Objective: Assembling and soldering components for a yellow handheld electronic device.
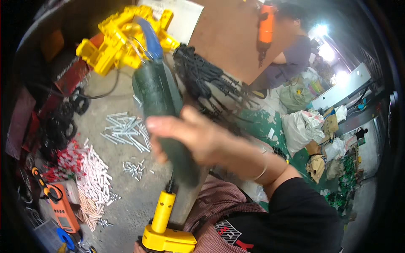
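Note:
My right hand (181,133), blurred by motion, is wrapped round a dark green power tool (156,90) that tilts over the bench. A blue strap and a metal loop (140,48) show at the tool's upper end. Below it, near the bench's front edge, is a yellow plastic tool housing (168,238) with a tubular neck. A short black piece (170,185) stands at the neck's upper end, partly behind the green tool; I cannot tell which one it belongs to. At the lower edge, a sliver of my left hand (138,248) touches the housing, its fingers mostly hidden.
Yellow housings (126,38) and bundled black cords (202,76) lie at the back. Long metal pins (124,128), small screws (134,168), pale sleeves (93,168) and an orange clamp meter (63,206) cover the left. An orange tool (265,29) hangs near another person (291,59).

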Available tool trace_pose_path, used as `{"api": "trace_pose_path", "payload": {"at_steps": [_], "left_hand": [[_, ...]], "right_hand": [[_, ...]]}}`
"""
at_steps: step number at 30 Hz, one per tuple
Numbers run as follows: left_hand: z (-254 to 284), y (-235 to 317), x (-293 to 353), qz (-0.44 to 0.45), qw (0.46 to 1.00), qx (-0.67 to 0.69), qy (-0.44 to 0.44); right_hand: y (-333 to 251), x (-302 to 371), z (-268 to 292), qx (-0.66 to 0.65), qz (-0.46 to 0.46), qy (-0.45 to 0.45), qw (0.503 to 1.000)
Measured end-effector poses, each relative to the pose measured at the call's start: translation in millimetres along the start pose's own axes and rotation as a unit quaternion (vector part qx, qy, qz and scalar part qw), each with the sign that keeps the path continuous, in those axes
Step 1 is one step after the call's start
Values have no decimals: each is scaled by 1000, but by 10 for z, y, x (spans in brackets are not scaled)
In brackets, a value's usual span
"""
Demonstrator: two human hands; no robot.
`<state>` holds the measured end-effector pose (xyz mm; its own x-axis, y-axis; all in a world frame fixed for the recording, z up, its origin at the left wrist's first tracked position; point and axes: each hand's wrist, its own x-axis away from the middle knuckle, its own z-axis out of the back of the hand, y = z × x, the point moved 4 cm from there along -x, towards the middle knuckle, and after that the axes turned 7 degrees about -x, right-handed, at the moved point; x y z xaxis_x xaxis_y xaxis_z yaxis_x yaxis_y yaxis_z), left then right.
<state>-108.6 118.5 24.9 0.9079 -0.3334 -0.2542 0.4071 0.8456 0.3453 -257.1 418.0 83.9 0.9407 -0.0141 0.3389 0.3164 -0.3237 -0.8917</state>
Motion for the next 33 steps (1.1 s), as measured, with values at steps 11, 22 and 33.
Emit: {"api": "trace_pose_path", "payload": {"at_steps": [11,22,33], "left_hand": [[20,119,-26,33,997,-56,32],[4,-4,144,74,997,-23,10],[-137,-91,63,76,997,7,-1]], "right_hand": [[-611,-110,1920,635,214,268,692],[-1965,339,2431,599,498,529,335],[-572,-55,494,-252,142,-35,957]]}}
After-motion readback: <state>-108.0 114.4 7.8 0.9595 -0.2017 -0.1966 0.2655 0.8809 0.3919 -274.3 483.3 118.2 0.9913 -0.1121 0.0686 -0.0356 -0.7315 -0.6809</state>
